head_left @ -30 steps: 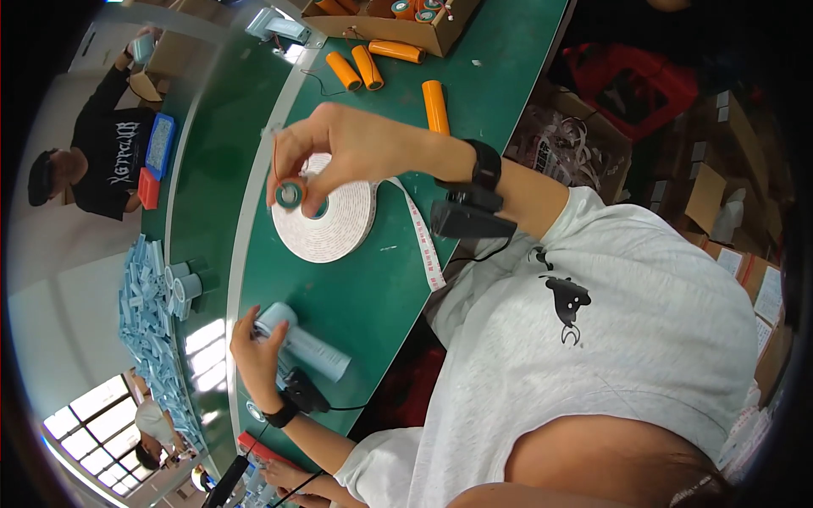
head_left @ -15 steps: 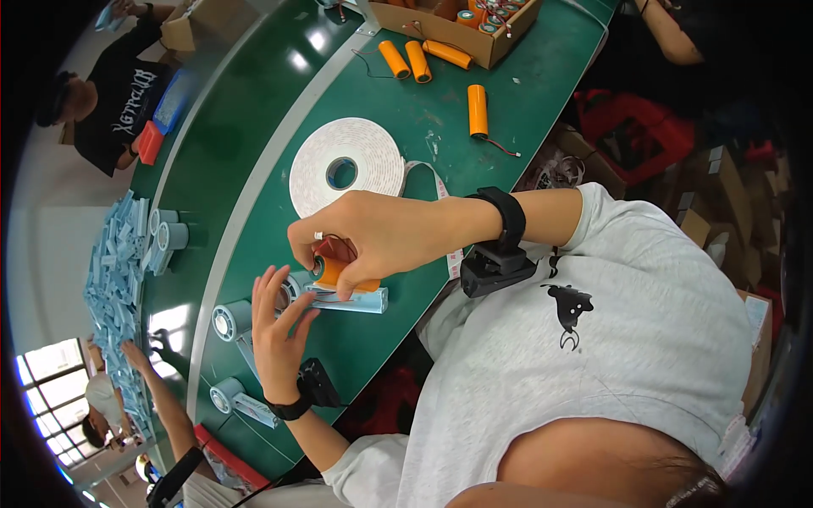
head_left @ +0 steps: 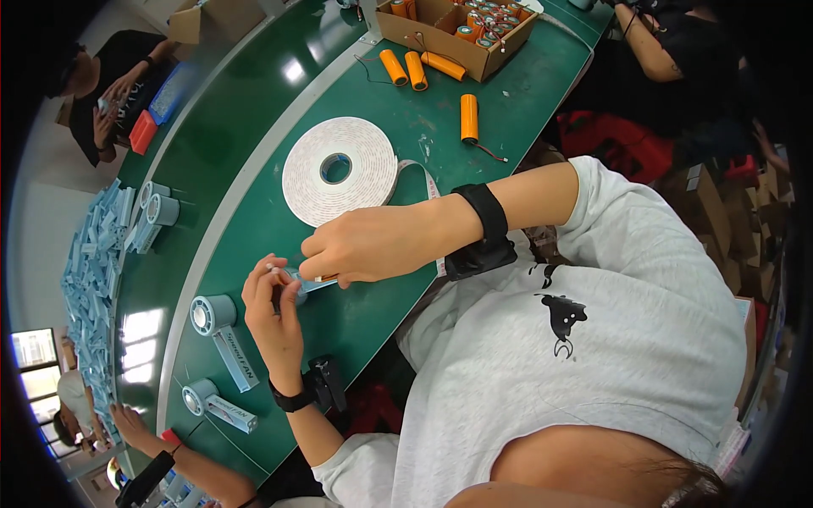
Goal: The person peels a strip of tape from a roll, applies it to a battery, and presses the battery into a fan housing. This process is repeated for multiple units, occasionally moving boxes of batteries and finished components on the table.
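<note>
Over the near part of the green table, my right hand (head_left: 368,244) is closed with its back up. An orange battery (head_left: 326,278) is mostly hidden under its fingers, only a sliver showing. Below it a light-blue fan handle (head_left: 315,286) lies partly covered by both hands. Beside it my left hand (head_left: 275,315) is closed, its fingers curled round the fan's head end. A small white plug (head_left: 272,267) shows at its fingertips. Just beyond my right hand lies a large roll of white tape (head_left: 360,152), a loose strip trailing off its right side.
Two light-blue handheld fans (head_left: 230,339) (head_left: 222,406) lie left of my left hand. Loose orange batteries (head_left: 469,118) lie near a cardboard box (head_left: 483,63) of batteries at the back. A pile of blue parts (head_left: 91,296) runs along the left; other people work nearby.
My right hand has turned over the battery, which is now mostly covered. My left hand's spread fingers have curled in, with the white plug now at them. The view has shifted slightly.
</note>
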`<state>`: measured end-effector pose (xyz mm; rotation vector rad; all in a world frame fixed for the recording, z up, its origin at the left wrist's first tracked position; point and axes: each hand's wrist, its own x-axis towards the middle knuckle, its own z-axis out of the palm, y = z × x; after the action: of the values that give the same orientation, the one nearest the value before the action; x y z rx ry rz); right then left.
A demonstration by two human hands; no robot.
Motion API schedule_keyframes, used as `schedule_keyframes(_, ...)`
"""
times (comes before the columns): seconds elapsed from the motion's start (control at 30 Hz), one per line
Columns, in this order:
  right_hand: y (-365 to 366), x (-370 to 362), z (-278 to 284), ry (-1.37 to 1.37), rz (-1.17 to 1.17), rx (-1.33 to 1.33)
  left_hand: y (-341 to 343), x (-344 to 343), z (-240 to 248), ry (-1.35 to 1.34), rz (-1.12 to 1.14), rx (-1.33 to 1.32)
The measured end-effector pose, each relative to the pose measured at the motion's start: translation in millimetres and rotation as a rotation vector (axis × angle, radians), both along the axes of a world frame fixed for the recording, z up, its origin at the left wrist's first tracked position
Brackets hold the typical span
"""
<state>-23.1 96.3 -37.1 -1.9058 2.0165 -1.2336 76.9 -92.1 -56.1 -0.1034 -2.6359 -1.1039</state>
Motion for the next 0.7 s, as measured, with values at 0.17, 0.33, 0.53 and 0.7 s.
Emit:
schedule_keyframes(0.17, -12.0, -7.2, 5.1, 0.125, 0.048, 0.210, 7.8, -7.3, 1.7, -0.015, 0.116, 0.159)
schedule_keyframes(0.33, -21.7, -14.8, 12.2, 0.235, 0.111, 0.523, 13.4, -8.1, 0.1, 0.017, 0.114, 0.131)
schedule_keyframes(0.53, -23.9, -42.4, 7.1, 0.155, 0.240, 0.792, 18.0, -6.6, 1.2, 0.011, 0.091, 0.234)
schedule_keyframes(0.7, -28.9, -56.6, -21.4, -0.121, 0.468, 0.568, 8.4, -3.8, 1.2, -0.014, -0.016, 0.372)
